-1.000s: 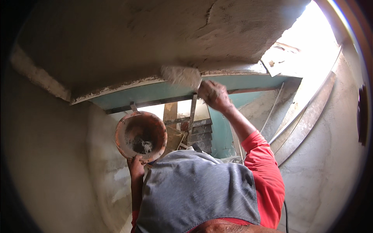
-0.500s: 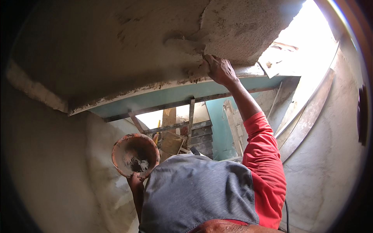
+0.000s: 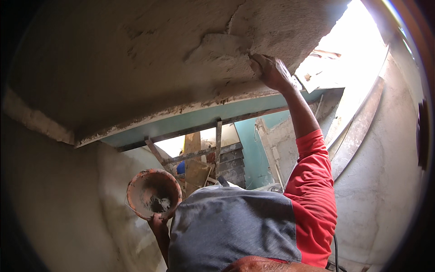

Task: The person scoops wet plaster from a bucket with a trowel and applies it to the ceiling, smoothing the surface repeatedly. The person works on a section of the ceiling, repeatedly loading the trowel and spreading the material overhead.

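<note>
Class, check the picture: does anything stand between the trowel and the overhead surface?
Nothing visible does. The trowel, held in the right hand, appears to lie against the overhead surface; the left hand holds the bucket lower down.

Glare whitens the upper-right opening (image 3: 355, 47), while the dim left wall (image 3: 50, 190) seems soft.

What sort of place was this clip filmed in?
Probably a building under construction or renovation. The right hand holds a trowel against a rough, plaster-like surface, the left hand holds a bucket with grey mix in it, and the wall at right looks patchy.
</note>
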`<move>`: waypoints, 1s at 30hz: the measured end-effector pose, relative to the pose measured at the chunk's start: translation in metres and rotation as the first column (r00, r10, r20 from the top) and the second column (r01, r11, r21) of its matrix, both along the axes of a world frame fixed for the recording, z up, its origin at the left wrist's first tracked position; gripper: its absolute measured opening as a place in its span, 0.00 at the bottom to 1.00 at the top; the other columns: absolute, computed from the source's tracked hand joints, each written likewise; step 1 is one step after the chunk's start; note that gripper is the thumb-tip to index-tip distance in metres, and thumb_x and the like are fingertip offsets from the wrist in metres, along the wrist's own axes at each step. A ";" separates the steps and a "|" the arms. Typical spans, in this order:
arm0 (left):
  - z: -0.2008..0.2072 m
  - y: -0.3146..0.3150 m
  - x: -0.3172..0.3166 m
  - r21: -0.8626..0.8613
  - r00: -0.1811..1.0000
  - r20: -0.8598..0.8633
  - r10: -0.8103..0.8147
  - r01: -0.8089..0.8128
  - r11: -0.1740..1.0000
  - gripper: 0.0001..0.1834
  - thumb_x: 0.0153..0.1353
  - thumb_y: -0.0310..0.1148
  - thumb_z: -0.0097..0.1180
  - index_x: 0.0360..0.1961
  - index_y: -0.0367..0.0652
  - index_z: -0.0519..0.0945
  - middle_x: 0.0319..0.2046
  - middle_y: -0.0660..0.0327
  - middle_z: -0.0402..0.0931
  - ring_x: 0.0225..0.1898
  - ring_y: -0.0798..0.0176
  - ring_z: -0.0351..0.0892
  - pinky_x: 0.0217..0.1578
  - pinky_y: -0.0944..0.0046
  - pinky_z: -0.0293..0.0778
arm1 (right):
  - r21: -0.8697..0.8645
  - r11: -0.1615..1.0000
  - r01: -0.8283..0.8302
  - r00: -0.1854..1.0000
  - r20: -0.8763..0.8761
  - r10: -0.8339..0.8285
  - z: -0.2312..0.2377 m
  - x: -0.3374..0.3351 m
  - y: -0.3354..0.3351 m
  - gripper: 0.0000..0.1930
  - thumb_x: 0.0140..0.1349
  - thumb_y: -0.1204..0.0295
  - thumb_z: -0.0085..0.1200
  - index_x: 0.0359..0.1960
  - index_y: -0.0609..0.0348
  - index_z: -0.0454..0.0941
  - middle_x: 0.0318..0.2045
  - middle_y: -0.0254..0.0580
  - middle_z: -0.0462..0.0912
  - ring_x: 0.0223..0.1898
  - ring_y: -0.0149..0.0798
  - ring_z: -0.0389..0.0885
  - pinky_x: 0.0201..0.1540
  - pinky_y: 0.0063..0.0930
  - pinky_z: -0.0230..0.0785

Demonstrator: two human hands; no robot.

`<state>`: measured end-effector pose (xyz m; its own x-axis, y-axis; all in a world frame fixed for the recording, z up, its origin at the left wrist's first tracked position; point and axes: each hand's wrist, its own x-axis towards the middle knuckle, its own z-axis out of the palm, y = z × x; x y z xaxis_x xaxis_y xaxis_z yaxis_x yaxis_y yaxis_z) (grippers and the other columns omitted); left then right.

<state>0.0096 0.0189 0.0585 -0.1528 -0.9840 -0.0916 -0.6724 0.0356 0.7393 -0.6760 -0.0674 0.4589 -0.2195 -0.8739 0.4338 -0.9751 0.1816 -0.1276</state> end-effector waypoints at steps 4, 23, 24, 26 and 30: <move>0.031 -0.002 -0.017 0.191 0.992 -0.100 0.078 -0.058 0.980 0.46 0.43 0.68 0.75 0.39 0.29 0.78 0.31 0.45 0.80 0.37 0.52 0.82 0.42 0.50 0.77 | 0.023 0.999 -0.046 0.999 -0.021 0.046 0.022 -0.026 0.000 0.17 0.74 0.58 0.50 0.57 0.50 0.81 0.45 0.51 0.87 0.45 0.57 0.86 0.50 0.49 0.79; 0.073 -0.004 -0.019 0.230 0.993 0.061 -0.097 0.080 0.970 0.33 0.51 0.52 0.75 0.31 0.28 0.74 0.38 0.49 0.73 0.40 0.53 0.78 0.38 0.53 0.79 | -0.015 0.999 -0.044 0.995 -0.091 0.042 -0.071 0.053 -0.018 0.18 0.77 0.54 0.48 0.52 0.52 0.80 0.39 0.47 0.87 0.31 0.53 0.88 0.33 0.49 0.81; 0.075 -0.005 -0.017 0.230 0.991 0.077 -0.105 0.085 0.969 0.33 0.50 0.52 0.75 0.31 0.29 0.73 0.38 0.50 0.73 0.39 0.53 0.78 0.38 0.53 0.80 | 0.009 1.000 -0.009 0.998 -0.066 0.010 -0.062 0.053 -0.021 0.18 0.77 0.54 0.47 0.53 0.52 0.80 0.39 0.47 0.88 0.33 0.52 0.88 0.36 0.47 0.81; 0.072 -0.001 -0.016 0.198 0.999 0.016 -0.043 0.039 0.979 0.33 0.51 0.54 0.73 0.36 0.30 0.77 0.30 0.49 0.77 0.33 0.53 0.79 0.36 0.53 0.77 | 0.110 0.988 0.105 0.994 -0.012 -0.104 -0.038 0.047 -0.025 0.19 0.77 0.53 0.44 0.55 0.50 0.81 0.38 0.47 0.88 0.38 0.49 0.89 0.42 0.45 0.83; 0.050 0.000 -0.009 0.001 0.999 -0.005 -0.037 0.037 0.999 0.32 0.53 0.55 0.70 0.35 0.31 0.78 0.26 0.48 0.79 0.29 0.54 0.78 0.33 0.53 0.74 | 0.039 0.998 0.057 0.984 -0.173 -0.049 0.001 0.039 -0.037 0.20 0.76 0.51 0.44 0.51 0.50 0.84 0.40 0.45 0.89 0.39 0.48 0.89 0.44 0.46 0.83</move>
